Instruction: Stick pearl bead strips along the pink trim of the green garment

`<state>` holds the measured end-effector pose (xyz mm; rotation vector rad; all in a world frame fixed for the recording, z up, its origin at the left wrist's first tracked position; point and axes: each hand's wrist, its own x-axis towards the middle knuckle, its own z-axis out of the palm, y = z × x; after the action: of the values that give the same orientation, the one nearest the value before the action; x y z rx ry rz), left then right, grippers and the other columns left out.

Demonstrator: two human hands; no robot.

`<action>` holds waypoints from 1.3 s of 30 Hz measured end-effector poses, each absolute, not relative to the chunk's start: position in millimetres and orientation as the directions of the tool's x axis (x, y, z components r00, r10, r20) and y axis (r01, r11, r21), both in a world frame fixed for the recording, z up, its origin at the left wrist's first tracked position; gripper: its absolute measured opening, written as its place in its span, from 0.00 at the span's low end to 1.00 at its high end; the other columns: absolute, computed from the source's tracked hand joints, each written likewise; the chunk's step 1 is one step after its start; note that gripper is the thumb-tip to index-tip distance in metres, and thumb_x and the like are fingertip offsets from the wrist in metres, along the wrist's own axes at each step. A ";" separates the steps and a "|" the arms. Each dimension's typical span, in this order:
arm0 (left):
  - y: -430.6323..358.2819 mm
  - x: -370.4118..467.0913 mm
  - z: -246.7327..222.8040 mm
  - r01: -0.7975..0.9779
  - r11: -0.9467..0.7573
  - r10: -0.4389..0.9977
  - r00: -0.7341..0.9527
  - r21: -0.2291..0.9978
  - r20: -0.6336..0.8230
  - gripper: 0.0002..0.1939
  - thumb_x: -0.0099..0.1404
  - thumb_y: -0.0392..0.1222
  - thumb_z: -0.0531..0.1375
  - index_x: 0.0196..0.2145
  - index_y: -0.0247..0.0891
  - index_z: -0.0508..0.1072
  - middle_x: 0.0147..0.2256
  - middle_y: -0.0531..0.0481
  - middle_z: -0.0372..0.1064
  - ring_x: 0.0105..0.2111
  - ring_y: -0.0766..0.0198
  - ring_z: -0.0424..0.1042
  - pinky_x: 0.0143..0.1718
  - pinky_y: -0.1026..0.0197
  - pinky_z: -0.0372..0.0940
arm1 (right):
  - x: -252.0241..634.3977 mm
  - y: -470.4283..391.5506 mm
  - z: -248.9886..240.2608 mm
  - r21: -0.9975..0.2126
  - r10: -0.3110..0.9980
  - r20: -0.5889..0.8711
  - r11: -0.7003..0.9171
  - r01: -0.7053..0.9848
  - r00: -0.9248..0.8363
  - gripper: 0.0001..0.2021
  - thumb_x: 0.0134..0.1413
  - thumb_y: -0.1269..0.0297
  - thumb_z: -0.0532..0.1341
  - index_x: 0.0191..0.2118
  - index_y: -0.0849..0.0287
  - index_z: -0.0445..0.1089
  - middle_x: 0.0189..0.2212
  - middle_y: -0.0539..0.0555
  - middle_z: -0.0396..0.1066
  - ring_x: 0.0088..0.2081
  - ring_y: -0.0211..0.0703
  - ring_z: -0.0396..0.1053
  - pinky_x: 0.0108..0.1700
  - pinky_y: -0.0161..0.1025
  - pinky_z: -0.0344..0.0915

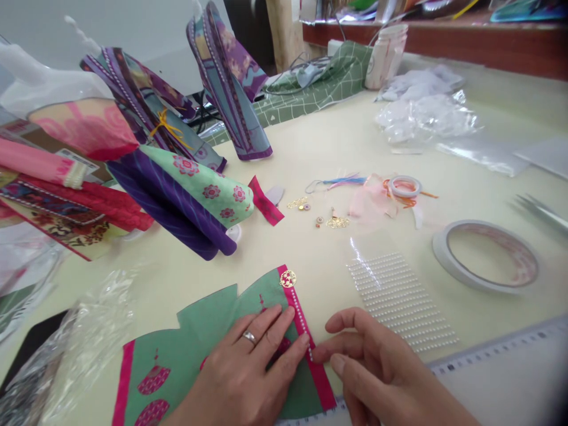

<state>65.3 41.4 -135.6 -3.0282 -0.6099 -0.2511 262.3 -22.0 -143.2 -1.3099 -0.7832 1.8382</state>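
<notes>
A green fabric piece [190, 331] with pink fan prints and pink edge bands lies in front of me. My left hand [248, 361], a ring on one finger, rests flat on it with fingers spread, holding nothing. Along the right pink band [322, 381] runs a strip of small pearl beads [298, 310], with a round gold charm [288, 278] at its top. My right hand [377, 361] is beside the strip's lower end, fingers loosely bent and apart. Its index fingertip is at the last beads; I see nothing gripped between finger and thumb.
A sheet of pearl beads [399, 296], a tape roll [486, 257] and tweezers [544, 213] are at right. A ruler [501, 349] runs by my right hand. Small gold findings [338, 222] lie mid-table. Dressed figures [177, 195] stand at left, near clear plastic wrap [84, 337].
</notes>
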 end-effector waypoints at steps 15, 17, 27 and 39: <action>39.0 66.8 -137.9 0.399 -0.917 0.395 0.906 0.003 0.151 0.16 0.65 0.35 0.52 0.48 0.40 0.73 0.49 0.41 0.70 0.48 0.50 0.69 0.41 0.50 0.71 | 265.4 -20.5 -144.7 -0.802 0.822 -0.515 -0.562 -0.204 -0.242 0.17 0.55 0.50 0.57 0.41 0.56 0.56 0.31 0.50 0.69 0.17 0.29 0.59 0.16 0.29 0.52; 39.1 66.1 -138.0 0.402 -0.916 0.397 0.906 -0.002 0.147 0.16 0.65 0.35 0.52 0.48 0.40 0.72 0.50 0.41 0.70 0.49 0.50 0.69 0.42 0.51 0.71 | 265.0 -19.6 -143.4 -0.796 0.820 -0.518 -0.566 -0.213 -0.242 0.17 0.53 0.49 0.58 0.40 0.55 0.56 0.28 0.48 0.67 0.17 0.30 0.59 0.16 0.29 0.52; 40.3 65.4 -140.4 0.402 -0.916 0.397 0.909 -0.013 0.130 0.17 0.64 0.35 0.52 0.50 0.41 0.71 0.51 0.41 0.69 0.49 0.50 0.68 0.42 0.51 0.71 | 263.3 -20.0 -140.9 -0.752 0.796 -0.557 -0.604 -0.264 -0.236 0.19 0.50 0.48 0.60 0.38 0.55 0.55 0.28 0.48 0.67 0.17 0.30 0.58 0.17 0.30 0.52; 39.4 64.8 -139.3 0.406 -0.914 0.402 0.908 -0.012 0.121 0.18 0.65 0.34 0.51 0.50 0.41 0.71 0.51 0.41 0.68 0.49 0.49 0.68 0.43 0.49 0.70 | 266.4 -24.7 -138.2 -0.716 0.774 -0.573 -0.632 -0.296 -0.268 0.18 0.53 0.49 0.60 0.40 0.54 0.55 0.33 0.50 0.69 0.19 0.29 0.59 0.21 0.30 0.54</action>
<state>64.8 39.4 -139.3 -3.0319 -0.6428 -0.1800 266.4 -24.7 -138.2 -1.2708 -0.6298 1.9611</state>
